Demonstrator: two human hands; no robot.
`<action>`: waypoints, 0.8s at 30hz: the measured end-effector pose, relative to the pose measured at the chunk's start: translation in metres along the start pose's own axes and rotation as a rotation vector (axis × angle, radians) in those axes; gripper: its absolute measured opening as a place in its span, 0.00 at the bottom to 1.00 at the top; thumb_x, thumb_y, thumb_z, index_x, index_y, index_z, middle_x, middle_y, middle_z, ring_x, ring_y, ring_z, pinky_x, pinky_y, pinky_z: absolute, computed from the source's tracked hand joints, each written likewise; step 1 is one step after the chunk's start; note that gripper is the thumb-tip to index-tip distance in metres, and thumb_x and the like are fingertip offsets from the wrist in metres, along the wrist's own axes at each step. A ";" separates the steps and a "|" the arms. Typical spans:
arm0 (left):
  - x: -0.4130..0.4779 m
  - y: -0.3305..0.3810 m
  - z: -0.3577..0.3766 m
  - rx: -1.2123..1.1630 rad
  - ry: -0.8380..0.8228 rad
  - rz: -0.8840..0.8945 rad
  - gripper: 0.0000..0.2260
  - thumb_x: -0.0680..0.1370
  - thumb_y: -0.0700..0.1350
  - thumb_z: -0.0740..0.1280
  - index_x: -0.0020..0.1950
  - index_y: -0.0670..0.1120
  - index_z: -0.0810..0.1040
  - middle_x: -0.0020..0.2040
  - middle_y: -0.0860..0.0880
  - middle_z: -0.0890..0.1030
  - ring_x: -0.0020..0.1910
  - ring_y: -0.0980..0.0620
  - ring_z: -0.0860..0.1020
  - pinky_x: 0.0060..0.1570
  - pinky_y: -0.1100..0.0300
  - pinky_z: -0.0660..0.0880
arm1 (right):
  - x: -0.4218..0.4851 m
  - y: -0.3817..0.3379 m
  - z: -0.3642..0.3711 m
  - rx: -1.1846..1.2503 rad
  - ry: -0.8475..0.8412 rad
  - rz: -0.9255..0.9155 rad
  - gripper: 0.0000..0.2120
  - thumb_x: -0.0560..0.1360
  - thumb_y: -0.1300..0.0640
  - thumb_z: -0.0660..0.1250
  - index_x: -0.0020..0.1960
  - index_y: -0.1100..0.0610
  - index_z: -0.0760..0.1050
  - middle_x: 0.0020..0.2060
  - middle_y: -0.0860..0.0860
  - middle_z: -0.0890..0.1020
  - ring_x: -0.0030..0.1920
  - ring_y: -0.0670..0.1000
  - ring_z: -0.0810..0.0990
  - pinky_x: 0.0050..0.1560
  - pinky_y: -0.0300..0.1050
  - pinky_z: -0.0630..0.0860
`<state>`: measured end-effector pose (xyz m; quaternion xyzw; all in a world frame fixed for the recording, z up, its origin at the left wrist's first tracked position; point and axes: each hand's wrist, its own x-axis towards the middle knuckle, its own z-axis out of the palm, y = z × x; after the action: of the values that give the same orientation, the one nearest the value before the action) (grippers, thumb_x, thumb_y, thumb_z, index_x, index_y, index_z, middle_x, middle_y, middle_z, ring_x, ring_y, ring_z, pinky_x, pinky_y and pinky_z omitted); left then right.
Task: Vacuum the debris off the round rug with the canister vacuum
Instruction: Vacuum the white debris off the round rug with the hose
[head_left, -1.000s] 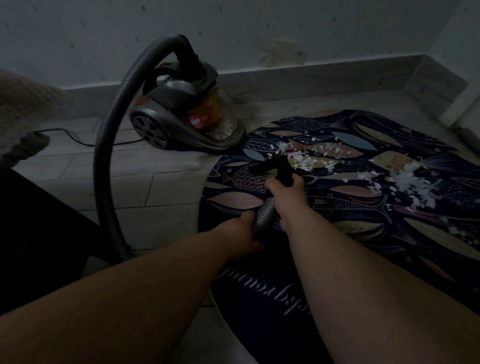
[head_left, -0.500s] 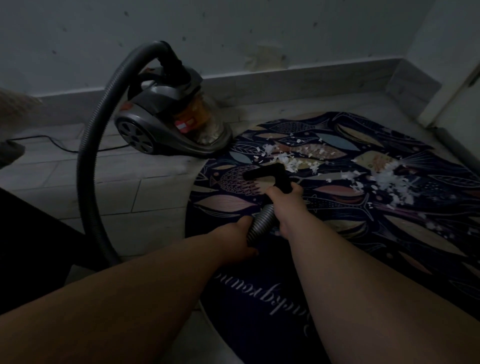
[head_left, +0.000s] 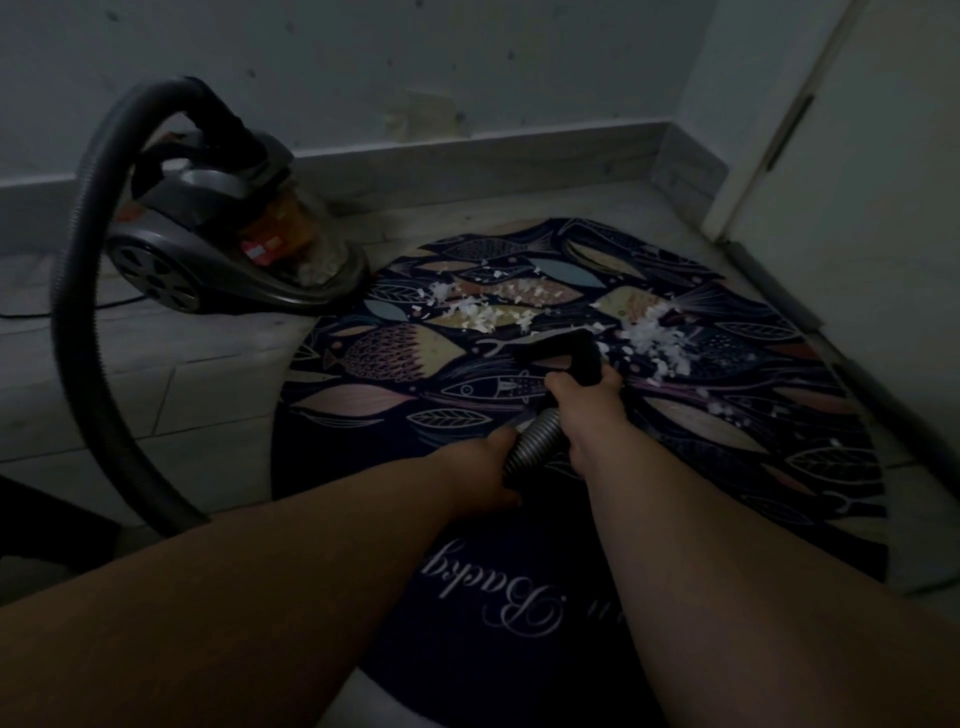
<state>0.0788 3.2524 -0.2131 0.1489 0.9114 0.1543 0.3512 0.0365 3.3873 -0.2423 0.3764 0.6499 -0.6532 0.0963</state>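
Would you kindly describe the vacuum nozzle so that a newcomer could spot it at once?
Find the dark round rug with fish patterns on the floor. Near its middle the right hand grips the nozzle: the black angled piece ending the ribbed grey hose, beside white scraps.

**Rug, vacuum, scraps**

The dark round patterned rug is lying on the pale tiled floor, the grey canister vacuum sitting just beyond its far-left edge. The ribbed grey hose is arching leftward from the canister and ending over the rug's middle at the black nozzle. Small white scraps are lying behind and right of it.
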 end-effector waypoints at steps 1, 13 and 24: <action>0.002 0.006 0.002 0.009 -0.004 0.008 0.35 0.77 0.50 0.67 0.77 0.48 0.49 0.71 0.42 0.67 0.67 0.43 0.70 0.64 0.55 0.68 | 0.001 0.001 -0.008 0.013 0.008 0.003 0.37 0.78 0.53 0.66 0.79 0.44 0.48 0.69 0.58 0.69 0.59 0.62 0.73 0.60 0.58 0.74; 0.021 0.035 0.013 0.071 -0.004 0.062 0.34 0.77 0.49 0.67 0.76 0.46 0.51 0.70 0.41 0.67 0.66 0.43 0.70 0.60 0.56 0.69 | 0.013 0.008 -0.046 0.046 0.056 -0.030 0.37 0.80 0.53 0.64 0.79 0.43 0.44 0.72 0.58 0.66 0.53 0.60 0.72 0.50 0.52 0.71; 0.040 0.020 0.004 0.033 0.004 0.034 0.34 0.76 0.49 0.67 0.76 0.49 0.51 0.70 0.42 0.69 0.66 0.43 0.71 0.64 0.53 0.69 | 0.033 0.002 -0.028 0.055 0.045 -0.023 0.38 0.78 0.50 0.66 0.78 0.40 0.45 0.74 0.57 0.65 0.64 0.64 0.71 0.62 0.62 0.73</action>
<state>0.0566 3.2859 -0.2319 0.1697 0.9119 0.1453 0.3443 0.0251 3.4252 -0.2604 0.3858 0.6379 -0.6634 0.0637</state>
